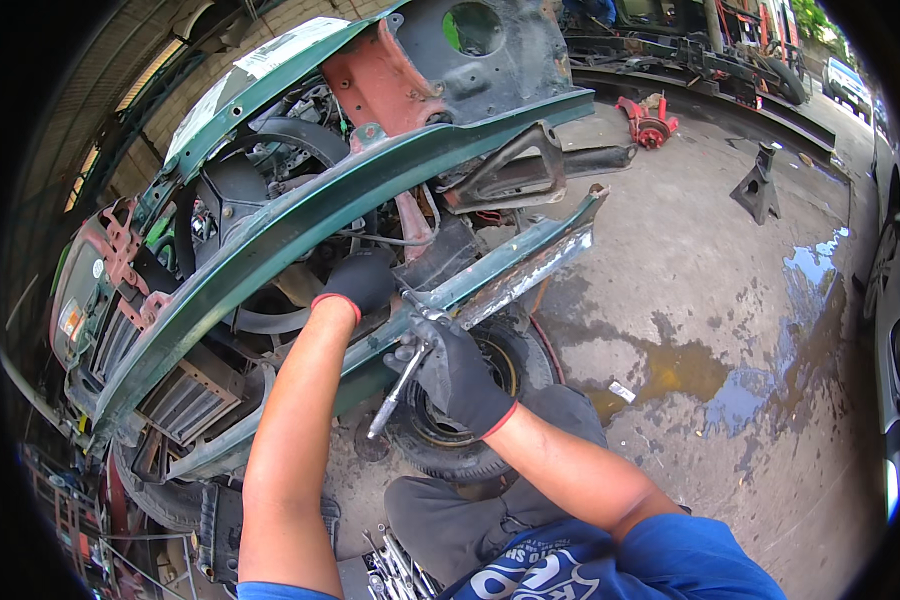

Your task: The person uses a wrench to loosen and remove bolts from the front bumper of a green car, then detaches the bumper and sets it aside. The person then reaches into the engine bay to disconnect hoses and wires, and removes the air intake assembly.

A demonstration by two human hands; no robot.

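Pinching the silver wrench (pixel 394 396), the right grip (pixel 456 372) meets probably stiff, weighty, slick metal, best held mid-handle; the left grip (pixel 362 281) hides its closure, cannot tell.

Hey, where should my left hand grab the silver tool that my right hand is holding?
Probably best by the lower part of its handle, coming from the left. The silver tool slants down and left out of your right hand, leaving that straight, slim stretch uncovered, while the hand hides part of it higher up.
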